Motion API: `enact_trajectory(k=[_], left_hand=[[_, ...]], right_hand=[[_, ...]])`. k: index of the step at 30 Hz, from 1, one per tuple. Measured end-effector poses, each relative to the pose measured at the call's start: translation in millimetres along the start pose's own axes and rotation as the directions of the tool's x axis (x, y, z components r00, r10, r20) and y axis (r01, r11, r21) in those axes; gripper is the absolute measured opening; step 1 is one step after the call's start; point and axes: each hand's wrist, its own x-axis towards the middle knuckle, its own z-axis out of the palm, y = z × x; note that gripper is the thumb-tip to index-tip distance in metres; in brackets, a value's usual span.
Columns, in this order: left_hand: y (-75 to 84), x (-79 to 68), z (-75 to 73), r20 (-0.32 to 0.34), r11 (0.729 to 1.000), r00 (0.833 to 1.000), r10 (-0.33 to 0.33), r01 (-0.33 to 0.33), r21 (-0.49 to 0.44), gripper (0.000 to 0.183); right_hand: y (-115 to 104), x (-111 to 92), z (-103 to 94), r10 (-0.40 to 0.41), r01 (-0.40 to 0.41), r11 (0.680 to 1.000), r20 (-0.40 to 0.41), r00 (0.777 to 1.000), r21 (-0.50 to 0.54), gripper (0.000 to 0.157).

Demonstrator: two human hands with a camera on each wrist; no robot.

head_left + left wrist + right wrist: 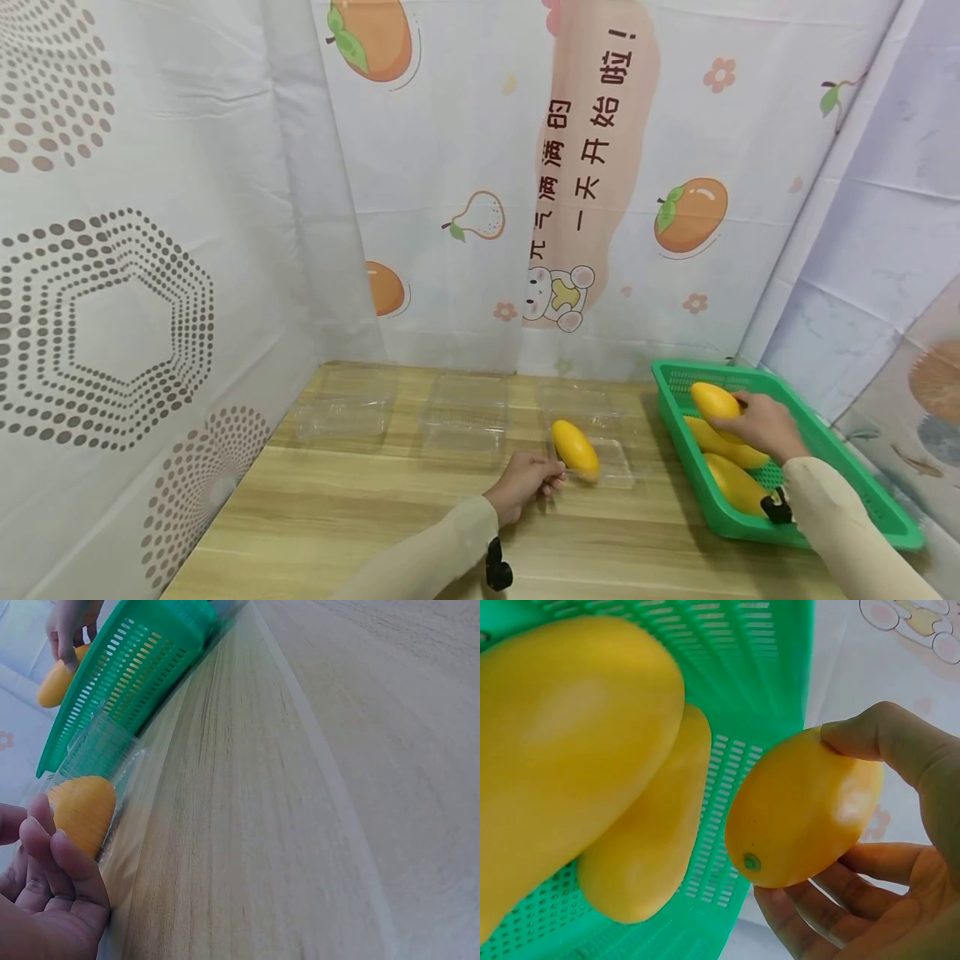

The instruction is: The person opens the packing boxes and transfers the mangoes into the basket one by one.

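Observation:
My right hand point(767, 427) grips a yellow mango point(712, 403) above the far part of the green basket point(693, 475). In the right wrist view, the thumb and fingers hold this mango point(802, 814) by its sides, its green stem spot showing. Two larger mangoes point(738, 485) lie in the basket below. At the middle of the table, my left hand point(525, 483) pinches the near edge of a clear plastic box point(618, 463). Inside that box lies another yellow mango point(574, 448), partly behind the left fingers in the left wrist view.
Two more clear plastic boxes, a middle one point(465, 417) and a left one point(345, 417), stand in a row on the wooden table point(322, 508). A printed curtain point(450, 167) hangs behind the table, and others hang at both sides.

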Motion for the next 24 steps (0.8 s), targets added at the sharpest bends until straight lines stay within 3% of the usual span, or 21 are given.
enact_trajectory(k=[12, 24], left_hand=[[-0.8, 0.4, -0.1, 0.009, 1.0, 1.0, 0.006, -0.006, -0.007, 0.027], [0.5, -0.8, -0.2, 0.011, 1.0, 1.0, 0.008, -0.007, -0.002, 0.025]], right_hand=[[25.8, -0.9, -11.6, 0.038, -0.038, 0.999, 0.029, 0.999, -0.008, 0.082], [44.8, -2.1, -32.1, 0.101, -0.096, 0.992, 0.053, 0.993, -0.082, 0.084]])
